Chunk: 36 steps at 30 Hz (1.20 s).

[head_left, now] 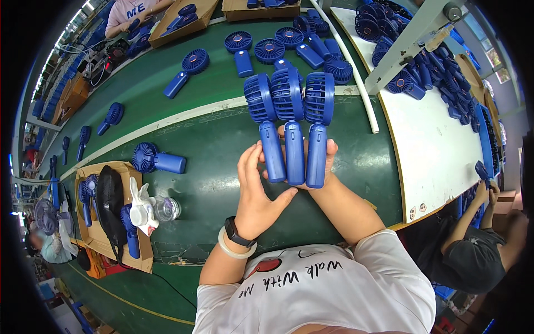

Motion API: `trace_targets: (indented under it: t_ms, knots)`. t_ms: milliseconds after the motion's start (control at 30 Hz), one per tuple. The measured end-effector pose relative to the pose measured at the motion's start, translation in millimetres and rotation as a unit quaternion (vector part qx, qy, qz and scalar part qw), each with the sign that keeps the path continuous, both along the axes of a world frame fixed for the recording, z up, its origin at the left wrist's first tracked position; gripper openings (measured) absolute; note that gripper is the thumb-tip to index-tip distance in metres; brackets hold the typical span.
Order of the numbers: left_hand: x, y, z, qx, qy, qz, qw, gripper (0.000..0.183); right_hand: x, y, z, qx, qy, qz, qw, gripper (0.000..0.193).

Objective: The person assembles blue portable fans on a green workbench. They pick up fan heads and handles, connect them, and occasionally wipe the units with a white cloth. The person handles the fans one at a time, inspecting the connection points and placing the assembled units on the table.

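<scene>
Three blue handheld fans (293, 153) stand side by side in front of me, cage heads up and handles toward me. My right hand (329, 158) is closed around the handles from behind and the right, most of its fingers hidden by them. At the left side of the row, my left hand (255, 186) rests its fingers against the leftmost handle, its thumb pointing toward the handle ends. A dark watch and a pale bangle are on my left wrist. Beyond the held fans, several more blue fans (269, 50) lie on the green belt (222, 92).
At left, a cardboard tray (143, 247) holds fans, a black pouch and a white rabbit-shaped item beside a clear jar (167, 209). A metal post (411, 44) and white board (434, 161) with piled fans stand right. Co-workers sit at the far left and right.
</scene>
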<state>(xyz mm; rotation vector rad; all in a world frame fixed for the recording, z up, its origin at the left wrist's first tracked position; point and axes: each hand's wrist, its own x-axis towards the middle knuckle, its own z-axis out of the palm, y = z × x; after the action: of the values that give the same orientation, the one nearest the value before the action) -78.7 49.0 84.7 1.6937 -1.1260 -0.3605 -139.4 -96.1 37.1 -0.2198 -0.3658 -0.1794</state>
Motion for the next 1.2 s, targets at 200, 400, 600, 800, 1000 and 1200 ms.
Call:
trace_targets:
  t_ms: [200,400,600,800,1000,1200]
  knots:
    - [-8.9,14.0,13.9,0.021,-0.133,-0.009,0.991,0.095,-7.6,7.8,-0.5,0.006,-0.008,0.002,1.000,0.092]
    - [-35.8,7.4,23.1,0.024,-0.317,-0.020,0.948,0.075,-23.1,23.0,-7.6,-0.025,0.055,0.012,0.998,0.088]
    - [-43.6,18.9,-3.4,0.018,-0.199,-0.226,0.953,0.066,-97.6,-19.9,19.7,-0.225,0.290,-0.121,0.922,0.089]
    - [-43.8,43.2,-34.8,0.172,-0.263,-0.281,0.907,0.054,-202.6,-93.3,73.5,-0.567,0.575,-0.318,0.496,0.078]
    - [-43.4,31.7,-38.0,0.214,-0.293,-0.303,0.881,0.059,-273.1,-167.3,45.0,-0.518,0.719,-0.341,0.314,0.070]
    - [-32.6,10.1,-42.7,0.211,-0.283,-0.301,0.886,0.061,-226.7,-168.4,31.9,-0.706,0.486,-0.483,-0.177,0.053]
